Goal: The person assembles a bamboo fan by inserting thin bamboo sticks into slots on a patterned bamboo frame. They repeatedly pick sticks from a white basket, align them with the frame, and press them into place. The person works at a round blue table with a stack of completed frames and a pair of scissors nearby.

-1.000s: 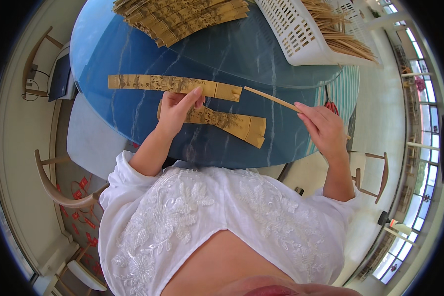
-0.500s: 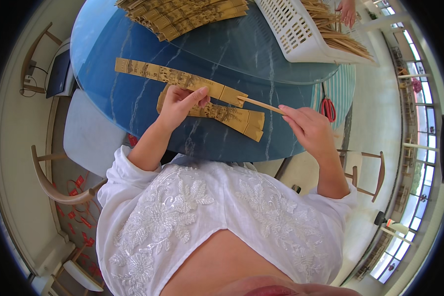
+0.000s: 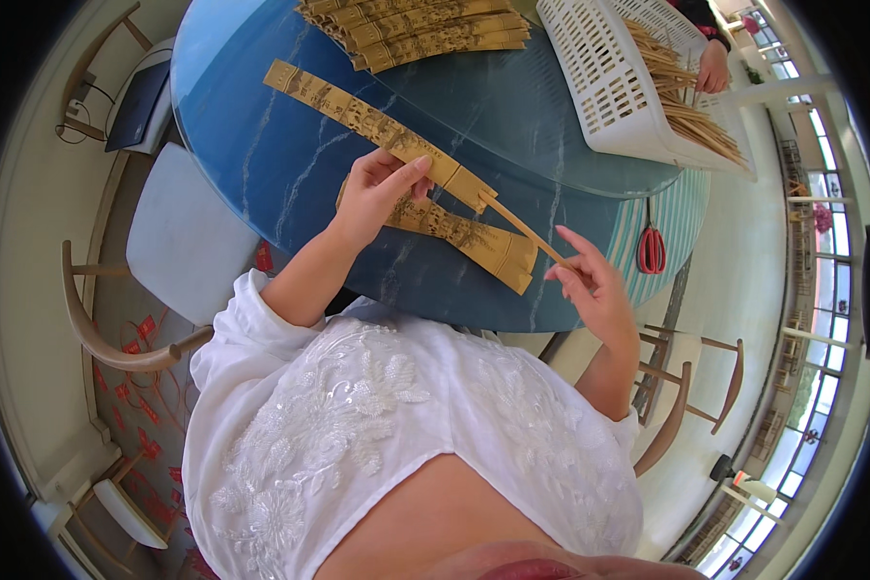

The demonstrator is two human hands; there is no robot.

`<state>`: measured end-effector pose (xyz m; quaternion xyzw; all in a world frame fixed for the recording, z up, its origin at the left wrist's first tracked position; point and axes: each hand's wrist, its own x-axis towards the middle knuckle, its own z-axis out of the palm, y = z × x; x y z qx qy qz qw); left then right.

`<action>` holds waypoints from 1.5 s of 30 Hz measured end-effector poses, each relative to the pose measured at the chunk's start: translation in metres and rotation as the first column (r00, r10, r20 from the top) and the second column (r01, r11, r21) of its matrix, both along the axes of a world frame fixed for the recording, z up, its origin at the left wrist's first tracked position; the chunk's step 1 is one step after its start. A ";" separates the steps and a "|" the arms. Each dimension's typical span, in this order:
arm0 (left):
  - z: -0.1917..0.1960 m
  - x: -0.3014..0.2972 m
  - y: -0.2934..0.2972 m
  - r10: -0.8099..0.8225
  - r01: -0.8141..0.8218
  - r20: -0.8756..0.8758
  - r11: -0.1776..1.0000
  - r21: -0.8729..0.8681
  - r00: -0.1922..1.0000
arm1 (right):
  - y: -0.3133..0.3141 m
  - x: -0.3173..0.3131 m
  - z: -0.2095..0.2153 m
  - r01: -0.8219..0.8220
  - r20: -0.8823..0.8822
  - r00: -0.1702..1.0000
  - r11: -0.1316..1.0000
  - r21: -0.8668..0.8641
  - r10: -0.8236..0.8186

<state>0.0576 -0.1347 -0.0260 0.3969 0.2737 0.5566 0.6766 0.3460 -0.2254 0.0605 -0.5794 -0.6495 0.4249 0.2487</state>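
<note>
My left hand [image 3: 377, 196] pinches a long gold paper sleeve [image 3: 353, 116] with dark printed drawings, thumb on top, above the blue table. From the sleeve's right end sticks out a pale wooden chopstick [image 3: 527, 232]; whether a second lies with it I cannot tell. Its free end touches my right hand [image 3: 599, 290], whose index finger is stretched out and whose thumb is spread apart from it. Beneath the held sleeve, more gold sleeves [image 3: 483, 249] lie on the table, partly hidden by my left hand.
Stacked gold sleeves [image 3: 425, 34] lie at the far side. A white perforated basket [image 3: 590, 92] full of wooden chopsticks [image 3: 681, 92] stands far right, with another person's hand [image 3: 713, 68] at it. Red-handled scissors [image 3: 652, 249] lie on a striped cloth [image 3: 686, 232]. Chairs [image 3: 130, 358] stand around the table [image 3: 261, 164].
My right hand has loosened its pinch on the chopstick and spread its fingers at its end. The sleeve and chopstick now slope more steeply down to the right. My view has shifted slightly.
</note>
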 end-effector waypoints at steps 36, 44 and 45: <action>-0.004 0.005 -0.006 -0.552 0.563 -0.316 0.824 -0.062 0.772 | -0.001 -0.038 -0.072 -0.143 -0.487 0.871 0.983 -0.117 0.069; -0.006 0.003 -0.003 -0.460 0.464 -0.190 0.885 -0.022 0.868 | -0.002 -0.044 -0.078 -0.175 -0.580 0.814 0.967 -0.185 0.036; -0.004 0.001 -0.001 -0.427 0.425 -0.119 0.904 -0.040 0.897 | -0.004 -0.040 -0.081 -0.169 -0.572 0.819 0.967 -0.190 0.031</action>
